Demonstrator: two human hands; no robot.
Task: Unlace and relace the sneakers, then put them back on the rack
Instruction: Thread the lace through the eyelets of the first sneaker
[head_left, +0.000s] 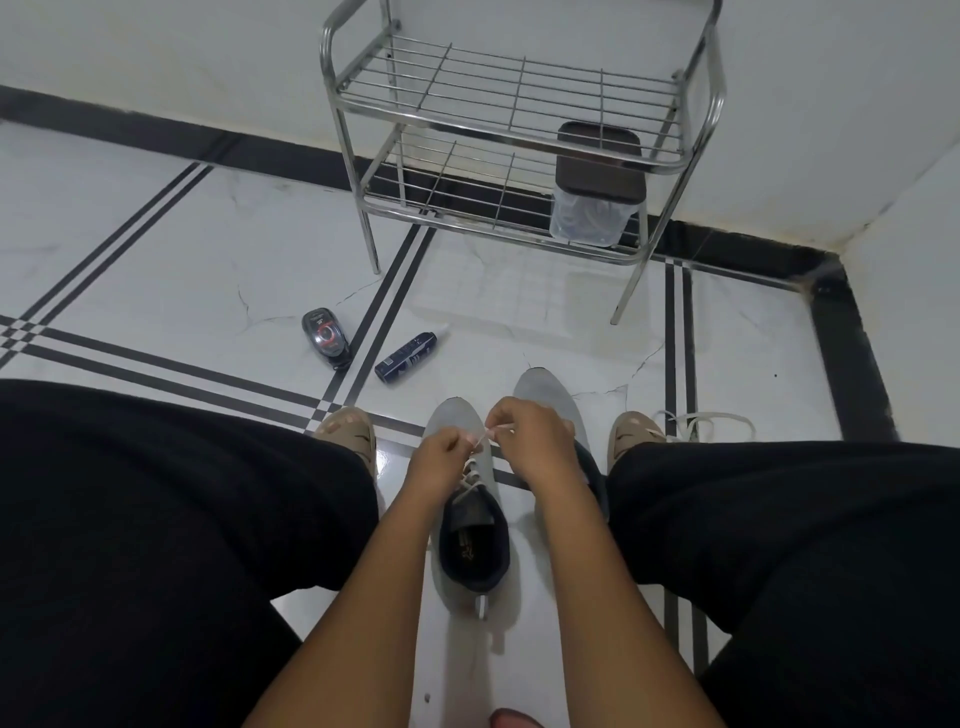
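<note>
So the person sits on the white tiled floor (156, 249) with black-trousered legs spread, and the grey lace-up sneaker with the dark lining (470, 499) sits right between the knees, toe pointing away. Both hands are over its laces: the left hand (434, 462) has its fingers curled, pinching the white shoelace (475, 460) near the toe end, and the right hand (530, 436) pinches the lace tip just beside it, so the two hands nearly touch. A second grey sneaker (545, 389) lies just right of the first one, mostly hidden under the right hand and arm. A loose white lace (706, 421) lies on the floor further right of that sneaker. Beyond the sneaker, a black oval shoe-polish container (324, 335) and a dark blue spray can (408, 356) lie on the tiles. Further back stands the shiny two-tier metal wire rack (519, 93), with a clear plastic box with a brown lid (595, 187) on its lower shelf.
</note>
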